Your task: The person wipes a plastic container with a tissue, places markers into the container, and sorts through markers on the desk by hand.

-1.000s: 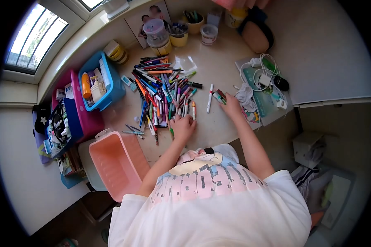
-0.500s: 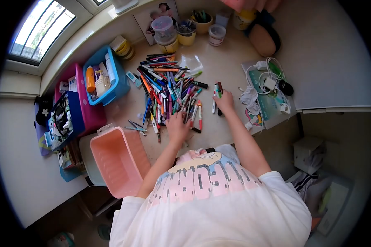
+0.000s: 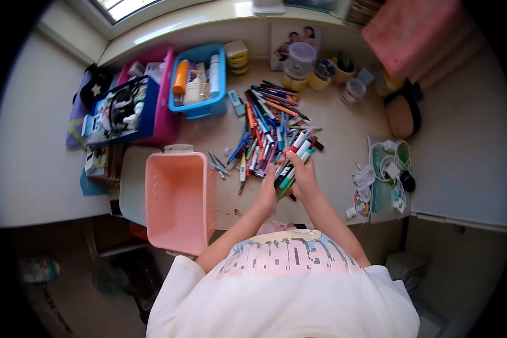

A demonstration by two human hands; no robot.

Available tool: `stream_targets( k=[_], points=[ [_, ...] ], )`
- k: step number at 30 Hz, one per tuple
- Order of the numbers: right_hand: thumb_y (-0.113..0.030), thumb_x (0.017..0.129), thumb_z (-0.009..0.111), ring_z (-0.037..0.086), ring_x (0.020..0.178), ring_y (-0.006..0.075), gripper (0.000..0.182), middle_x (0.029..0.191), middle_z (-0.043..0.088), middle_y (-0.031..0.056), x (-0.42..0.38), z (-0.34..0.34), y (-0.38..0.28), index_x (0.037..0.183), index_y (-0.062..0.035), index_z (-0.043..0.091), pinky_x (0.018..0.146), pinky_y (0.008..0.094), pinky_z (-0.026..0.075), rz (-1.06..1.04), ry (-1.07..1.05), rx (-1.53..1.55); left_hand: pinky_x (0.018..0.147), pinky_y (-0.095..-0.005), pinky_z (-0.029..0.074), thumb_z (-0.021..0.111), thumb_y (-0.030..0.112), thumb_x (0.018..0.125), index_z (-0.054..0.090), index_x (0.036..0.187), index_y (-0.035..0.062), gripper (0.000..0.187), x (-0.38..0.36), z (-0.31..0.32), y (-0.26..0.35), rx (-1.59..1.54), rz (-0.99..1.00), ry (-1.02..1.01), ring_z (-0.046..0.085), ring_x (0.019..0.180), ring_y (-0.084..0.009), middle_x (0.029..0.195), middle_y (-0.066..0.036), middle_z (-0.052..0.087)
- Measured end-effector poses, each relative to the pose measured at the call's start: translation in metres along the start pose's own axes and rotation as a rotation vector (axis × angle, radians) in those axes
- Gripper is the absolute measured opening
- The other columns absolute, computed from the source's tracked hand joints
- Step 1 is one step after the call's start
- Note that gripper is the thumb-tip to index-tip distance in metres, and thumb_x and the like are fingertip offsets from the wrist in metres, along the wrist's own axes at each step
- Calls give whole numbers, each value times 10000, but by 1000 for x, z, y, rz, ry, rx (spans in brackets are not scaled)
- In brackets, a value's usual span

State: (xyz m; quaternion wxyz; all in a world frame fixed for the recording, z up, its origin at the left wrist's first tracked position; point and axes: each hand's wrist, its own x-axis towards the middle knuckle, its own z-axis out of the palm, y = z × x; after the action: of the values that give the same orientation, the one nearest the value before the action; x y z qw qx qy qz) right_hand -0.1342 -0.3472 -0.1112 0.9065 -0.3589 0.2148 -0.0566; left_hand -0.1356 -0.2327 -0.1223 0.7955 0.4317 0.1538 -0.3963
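Observation:
Both hands are together in front of the pen pile, closed around a bunch of markers point(image 3: 294, 166) with white, black, green and teal barrels. My left hand point(image 3: 269, 190) presses on the bunch from the left. My right hand point(image 3: 306, 179) wraps it from the right. The markers slant up to the right, and the fingers partly hide them. Just beyond the hands lies a heap of mixed pens and markers point(image 3: 260, 121) on the table. To the left, an open pink plastic bin point(image 3: 180, 205) has nothing visible inside.
A blue basket point(image 3: 200, 110) of bottles stands at the back left, beside a magenta bin point(image 3: 166, 96) and a navy box point(image 3: 143, 121). Small tubs point(image 3: 299, 67) line the back. White cables point(image 3: 386, 166) lie on a green folder at the right. A few loose pens point(image 3: 218, 163) lie near the pink bin.
My hands have come together; my right hand has moved left with markers, and my left has left the pile's front edge. Both now grip one bunch. The camera view has turned and shifted.

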Motion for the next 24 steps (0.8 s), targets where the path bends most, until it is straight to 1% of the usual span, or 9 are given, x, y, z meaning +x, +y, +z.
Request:
stream_targets(
  k=[5, 8, 10, 13, 14, 15, 18, 22, 24],
  points=[
    [-131, 908, 670, 594, 716, 109, 209, 807, 612, 33, -22, 99, 59, 1044, -31, 546, 676, 280, 489, 101, -231, -454, 945, -385, 450, 352, 536, 1032, 424, 1432, 155, 557, -64, -47, 37, -460, 316, 88, 547, 1164, -182, 1356, -28, 536],
    [-109, 882, 683, 601, 719, 126, 246, 802, 605, 31, -21, 159, 88, 1066, -18, 548, 672, 290, 496, 162, -392, -594, 943, -377, 463, 401, 444, 1045, 411, 1436, 117, 510, -122, -85, 62, -345, 458, 229, 568, 1137, -191, 1375, -49, 521],
    [-131, 810, 715, 651, 768, 205, 348, 856, 661, 69, -8, 193, 112, 1107, -20, 571, 700, 344, 517, -35, -738, -1025, 933, -360, 476, 531, 274, 1014, 413, 1398, 29, 471, -162, -130, 72, 49, 774, 389, 597, 1057, -198, 1383, -91, 505],
    [-160, 750, 739, 691, 814, 277, 413, 907, 706, 114, 14, 219, 167, 1121, -36, 607, 724, 390, 536, -149, -1108, -1380, 952, -432, 443, 714, 242, 866, 461, 1331, 1, 582, -228, -201, 92, 1434, 904, 1432, 532, 1126, -316, 1226, -189, 551],
    [-169, 740, 730, 692, 822, 301, 395, 919, 707, 134, 19, 219, 195, 1105, -51, 632, 733, 398, 543, -42, -1202, -1698, 1012, -466, 393, 727, 223, 842, 488, 1308, -13, 574, -236, -218, 95, 1316, 851, 1480, 476, 1183, -402, 1215, -210, 547],
    [-177, 730, 722, 693, 831, 326, 380, 931, 708, 154, 22, 213, 222, 1088, -66, 657, 742, 406, 550, 79, -1281, -2015, 1007, -465, 400, 716, 212, 853, 497, 1297, -18, 546, -239, -242, 88, 1185, 752, 1379, 483, 1189, -407, 1232, -213, 547],
    [-231, 709, 735, 682, 880, 343, 449, 967, 705, 173, 31, 172, 300, 1108, -44, 653, 790, 433, 538, 368, -1282, -2128, 905, -366, 491, 602, 155, 953, 541, 1244, -24, 347, -223, -303, 65, 808, 573, 928, 654, 1070, -306, 1151, -214, 664],
    [-153, 751, 666, 695, 887, 331, 312, 982, 712, 156, 11, 149, 347, 1047, -58, 679, 766, 413, 557, 500, -1327, -2182, 872, -337, 497, 547, 134, 989, 559, 1206, -31, 273, -208, -298, 73, 701, 598, 964, 671, 1010, -251, 1075, -197, 690],
    [-167, 763, 671, 684, 942, 357, 356, 1038, 700, 191, -8, 143, 350, 1091, -30, 655, 801, 425, 547, 384, -1055, -2032, 869, -335, 497, 536, 131, 995, 563, 1200, -30, 262, -205, -297, 75, 635, 598, 944, 668, 1004, -235, 1068, -194, 692]
  ],
)
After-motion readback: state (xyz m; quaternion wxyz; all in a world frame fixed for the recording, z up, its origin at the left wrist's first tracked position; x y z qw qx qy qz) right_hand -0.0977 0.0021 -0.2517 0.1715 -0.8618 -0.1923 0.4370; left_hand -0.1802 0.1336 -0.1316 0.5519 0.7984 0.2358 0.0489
